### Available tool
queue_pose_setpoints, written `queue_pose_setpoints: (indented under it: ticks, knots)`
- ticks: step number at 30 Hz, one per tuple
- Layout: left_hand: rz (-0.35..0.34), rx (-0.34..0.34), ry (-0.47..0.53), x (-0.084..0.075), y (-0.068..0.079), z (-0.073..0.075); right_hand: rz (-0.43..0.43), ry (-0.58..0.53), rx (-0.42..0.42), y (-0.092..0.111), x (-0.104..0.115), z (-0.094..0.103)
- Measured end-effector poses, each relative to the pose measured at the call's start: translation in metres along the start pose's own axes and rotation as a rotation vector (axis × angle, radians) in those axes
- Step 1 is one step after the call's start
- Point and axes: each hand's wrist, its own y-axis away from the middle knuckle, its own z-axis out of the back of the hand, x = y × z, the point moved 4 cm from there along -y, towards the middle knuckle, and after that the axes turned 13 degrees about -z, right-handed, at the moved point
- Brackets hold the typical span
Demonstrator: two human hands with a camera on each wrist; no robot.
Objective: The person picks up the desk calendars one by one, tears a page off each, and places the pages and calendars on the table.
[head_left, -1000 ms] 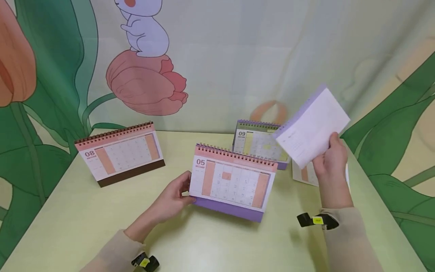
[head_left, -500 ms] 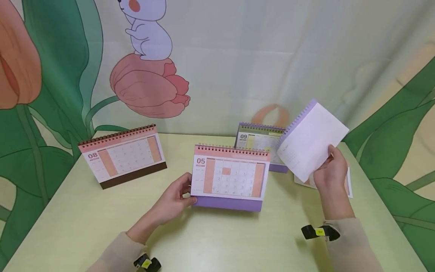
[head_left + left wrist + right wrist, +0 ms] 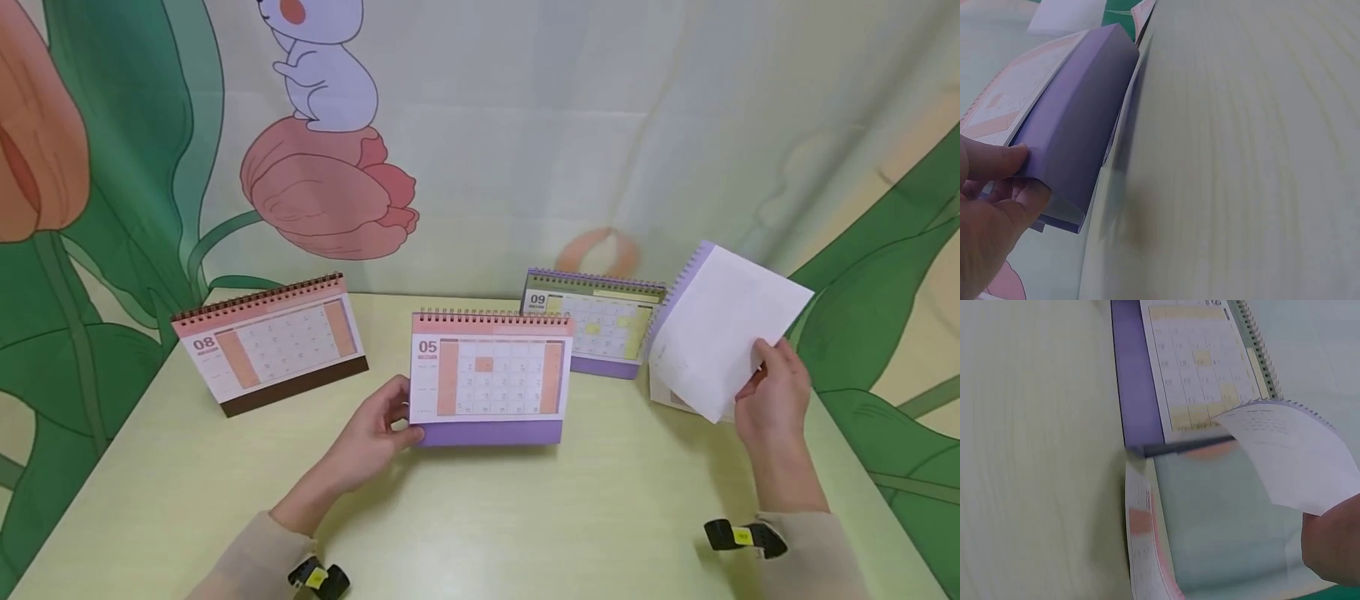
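My left hand (image 3: 375, 442) pinches the lower left corner of a desk calendar (image 3: 491, 375) marked 05, with a pink header and purple base. In the left wrist view, my thumb and fingers grip the end of that purple base (image 3: 1079, 112), which appears lifted off the table. My right hand (image 3: 776, 400) pinches a loose white calendar page (image 3: 723, 325) by its lower right edge. This page has a torn-looking purple edge with holes, and curves in the right wrist view. Behind it, a 09 desk calendar (image 3: 592, 325) with a green header is partly covered.
Another desk calendar (image 3: 270, 342), marked 08 with a brown base, stands at the back left. A loose page with pink columns (image 3: 1141, 531) lies on the table (image 3: 600, 517) at the right, mostly hidden in the head view. A printed curtain (image 3: 480, 150) hangs behind the table.
My right hand has carried the white page rightward and down, uncovering more of the 09 calendar. My left hand has levelled the tilted 05 calendar and shifted it slightly left.
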Motion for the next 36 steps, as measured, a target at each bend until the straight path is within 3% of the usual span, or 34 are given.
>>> queue_pose_setpoints:
  ticks: [4, 8, 15, 22, 29, 36]
  knots:
    - [0.004, -0.011, 0.003, 0.0, 0.0, 0.002, 0.052, 0.042, -0.119, 0.001, 0.009, 0.013]
    - [0.001, -0.018, 0.016, 0.0, 0.0, 0.002, 0.087, 0.107, -0.182, -0.002, 0.012, 0.022]
    - [0.012, -0.019, 0.017, 0.0, -0.002, 0.002, 0.193, 0.373, -0.271, -0.009, 0.014, 0.031]
    - [0.004, -0.029, 0.027, 0.002, -0.002, 0.003, 0.298, 0.626, -0.251, -0.017, 0.014, 0.036]
    - [0.005, -0.03, 0.03, 0.002, -0.002, 0.004, 0.474, 0.971, -0.262, -0.023, 0.015, 0.038]
    - [0.001, -0.032, 0.024, 0.003, -0.002, 0.004, 0.644, 1.202, -0.241, -0.03, 0.014, 0.039]
